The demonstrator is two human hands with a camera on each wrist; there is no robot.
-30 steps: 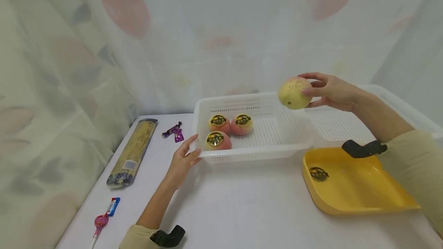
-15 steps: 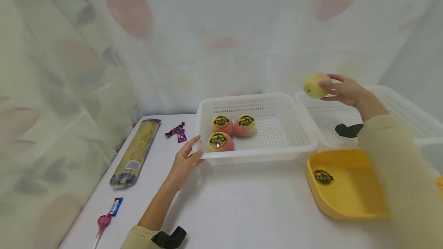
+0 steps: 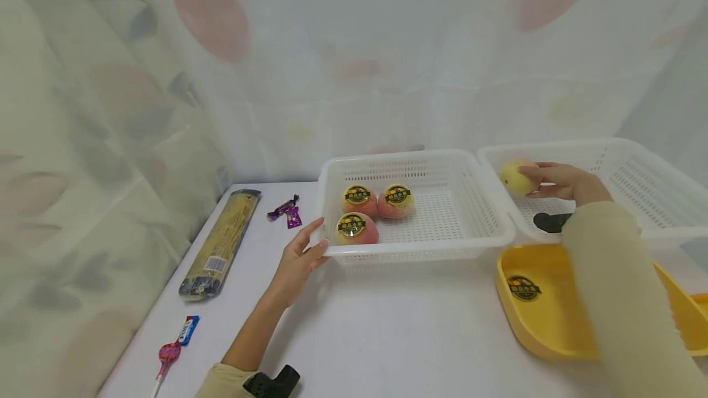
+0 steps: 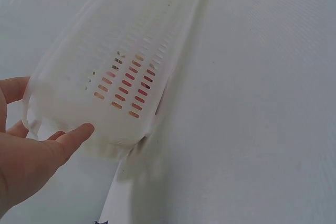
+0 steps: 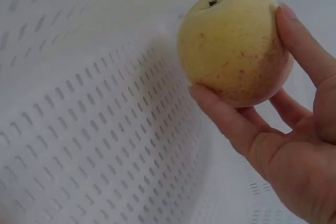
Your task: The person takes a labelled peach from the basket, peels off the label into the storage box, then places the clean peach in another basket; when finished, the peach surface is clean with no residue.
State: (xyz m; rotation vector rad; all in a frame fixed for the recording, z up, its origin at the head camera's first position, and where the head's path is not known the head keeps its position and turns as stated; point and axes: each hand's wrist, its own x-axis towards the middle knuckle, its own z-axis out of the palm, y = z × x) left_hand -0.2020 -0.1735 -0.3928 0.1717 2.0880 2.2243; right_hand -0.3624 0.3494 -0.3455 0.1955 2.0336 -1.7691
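Note:
My right hand (image 3: 565, 180) holds a yellow peach (image 3: 519, 177) with a pink blush between thumb and fingers, inside the left part of the right white basket (image 3: 658, 186). In the right wrist view the peach (image 5: 233, 45) appears gripped above the slotted basket floor (image 5: 115, 129). My left hand (image 3: 295, 266) grips the near left corner of the other white basket (image 3: 420, 249), its thumb against the outer wall in the left wrist view. Three pinkish peaches (image 3: 362, 231) with black-and-gold stickers sit together at that basket's left end.
A yellow tray (image 3: 544, 324) with a sticker lies in front of the right basket, partly behind my right sleeve. At left are a pack of noodles (image 3: 224, 241), purple wrapped candies (image 3: 293, 217) and a lollipop (image 3: 168, 354). A patterned curtain (image 3: 354, 66) hangs behind.
My right hand has carried the yellow peach rightward from above the left basket, then lowered it into the right basket. My left hand has stayed at the left basket's corner.

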